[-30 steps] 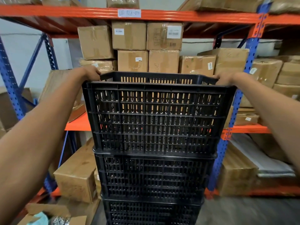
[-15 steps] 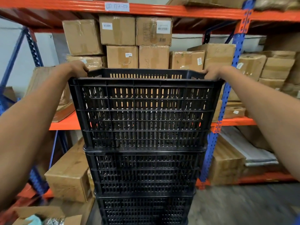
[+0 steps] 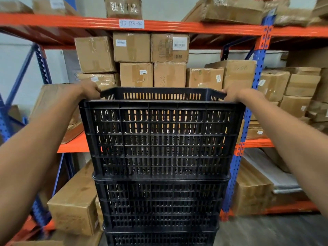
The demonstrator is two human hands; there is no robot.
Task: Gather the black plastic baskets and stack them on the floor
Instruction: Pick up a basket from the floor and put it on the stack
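Head view: a stack of black plastic baskets is seen straight ahead, in front of an orange-and-blue rack (image 3: 195, 27) loaded with cardboard boxes (image 3: 132, 47).
Top basket (image 3: 160, 139): it is seated on a second basket (image 3: 159, 201), under which the upper part of a third basket (image 3: 159, 238) is seen. The foot of the stack is cut off by the frame, so contact with the floor (image 3: 266, 231) cannot be confirmed.
Left hand (image 3: 89, 90): it is closed over the left end of the top basket's rim, with fingers curled round the edge.
Right hand (image 3: 232, 94): the right end of the rim is gripped likewise.
Key relation: the top basket lies between the two hands, its long axis running left to right across the view. One hand is set at each short end, equally near, so an even effort from both is judged necessary for any settling or lifting.
Material and shape: rigid moulded plastic, rectangular. The walls are pierced by rows of vertical slots and crossed by ribs, and the sides taper slightly downward. A thickened rim is offered as a hold.
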